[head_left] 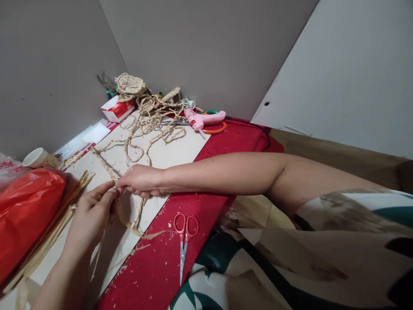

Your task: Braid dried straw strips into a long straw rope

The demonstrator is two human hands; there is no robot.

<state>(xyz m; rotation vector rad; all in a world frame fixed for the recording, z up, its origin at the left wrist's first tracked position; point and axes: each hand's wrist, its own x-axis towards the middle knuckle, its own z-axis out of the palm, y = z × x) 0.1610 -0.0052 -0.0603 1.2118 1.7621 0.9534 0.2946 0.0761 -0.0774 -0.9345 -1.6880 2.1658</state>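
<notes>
A braided straw cord (105, 165) runs down to the fingertips of both hands over a pale board (193, 148). My left hand (97, 204) is closed, thumb and forefinger pinching the cord's lower end. My right hand (138, 178) meets it from the right, its fingers closed on the same braid. Loose straw strands (137, 232) hang below the hands and trail to the right. More braid (151, 118) lies tangled behind them. Red-handled scissors (185, 230) lie on the red cloth (155, 262), nearer to me.
At the back are a pink glue gun (203, 119), a red and white box (118, 109) and a coiled braid (130, 85). On the left lie a red plastic bag (29, 211), a paper cup (40, 158) and a bundle of straw (51, 234). Grey panels stand behind.
</notes>
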